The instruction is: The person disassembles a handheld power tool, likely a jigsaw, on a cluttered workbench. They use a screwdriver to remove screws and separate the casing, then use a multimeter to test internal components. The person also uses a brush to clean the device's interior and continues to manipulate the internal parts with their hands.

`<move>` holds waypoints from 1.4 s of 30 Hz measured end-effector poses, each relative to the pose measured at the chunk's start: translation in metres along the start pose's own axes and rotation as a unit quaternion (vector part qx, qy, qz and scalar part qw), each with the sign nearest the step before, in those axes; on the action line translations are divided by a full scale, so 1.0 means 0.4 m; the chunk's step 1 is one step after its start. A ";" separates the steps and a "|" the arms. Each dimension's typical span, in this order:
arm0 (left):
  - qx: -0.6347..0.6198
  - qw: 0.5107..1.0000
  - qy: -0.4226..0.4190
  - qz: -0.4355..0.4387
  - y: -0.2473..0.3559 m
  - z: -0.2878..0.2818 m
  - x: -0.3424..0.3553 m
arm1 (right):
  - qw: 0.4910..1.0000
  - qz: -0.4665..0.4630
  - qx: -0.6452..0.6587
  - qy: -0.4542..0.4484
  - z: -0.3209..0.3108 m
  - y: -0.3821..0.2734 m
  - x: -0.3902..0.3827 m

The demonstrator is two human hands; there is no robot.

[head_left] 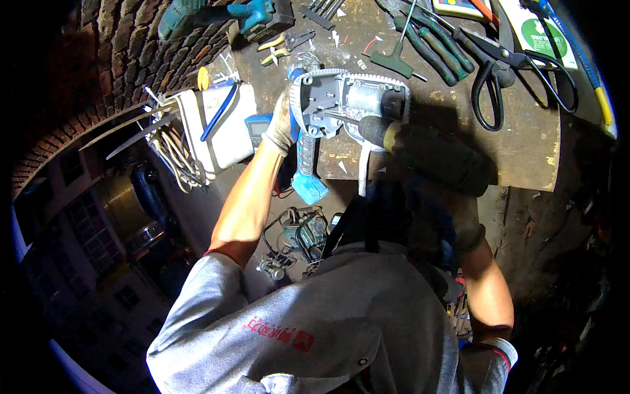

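Opened power tool, its grey housing off and the motor and gears showing, lies near the front edge of the brown work surface, with its blue handle hanging over that edge. The left hand, in a pale glove, grips the tool at its left end, fingers clamped around the body where the blue handle meets the grey casing. The right hand sits low in deep shadow, so its fingers are hard to make out, but they seem to be wrapped around the dark cordless driver, whose bit points left into the open casing.

Farther back on the surface lie large black scissors, green-handled pliers and a T-handled key. A teal drill rests at the far left corner. Left of the tool stands a white box with a blue pen, beside loose wires.
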State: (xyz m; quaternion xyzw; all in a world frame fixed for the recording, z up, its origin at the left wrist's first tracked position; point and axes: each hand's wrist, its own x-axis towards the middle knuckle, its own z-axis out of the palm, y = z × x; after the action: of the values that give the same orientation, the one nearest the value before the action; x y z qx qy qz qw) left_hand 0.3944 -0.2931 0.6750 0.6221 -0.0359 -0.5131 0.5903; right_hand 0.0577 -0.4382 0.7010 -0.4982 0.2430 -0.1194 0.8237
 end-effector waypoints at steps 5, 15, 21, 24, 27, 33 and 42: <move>-0.015 1.000 -0.002 -0.008 -0.004 -0.002 -0.002 | 0.998 0.050 0.010 -0.024 -0.003 -0.013 -0.005; 0.019 1.000 -0.011 0.013 -0.016 -0.037 0.003 | 0.926 -0.196 -0.318 -0.057 -0.040 -0.026 0.012; -0.026 1.000 -0.010 -0.015 -0.025 -0.048 0.014 | 0.990 0.073 0.116 0.011 0.006 -0.042 0.009; -0.026 0.999 0.031 -0.018 -0.022 -0.028 0.012 | 0.993 0.036 0.108 0.023 0.013 -0.048 0.010; -0.030 0.998 0.043 -0.030 -0.006 -0.009 0.008 | 0.998 -0.065 -0.019 0.008 -0.010 -0.052 0.015; -0.017 1.000 0.009 0.007 -0.002 0.013 -0.009 | 0.997 -0.075 -0.016 -0.025 -0.011 -0.098 0.027; 0.021 0.998 -0.020 0.047 -0.006 0.003 -0.016 | 0.997 0.019 0.077 0.018 -0.013 -0.042 -0.009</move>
State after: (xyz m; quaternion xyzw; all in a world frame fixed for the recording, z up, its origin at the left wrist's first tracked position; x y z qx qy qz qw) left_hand 0.3894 -0.2893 0.6773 0.6212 -0.0881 -0.4962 0.6001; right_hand 0.0528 -0.4486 0.7148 -0.4259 0.2578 -0.1312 0.8573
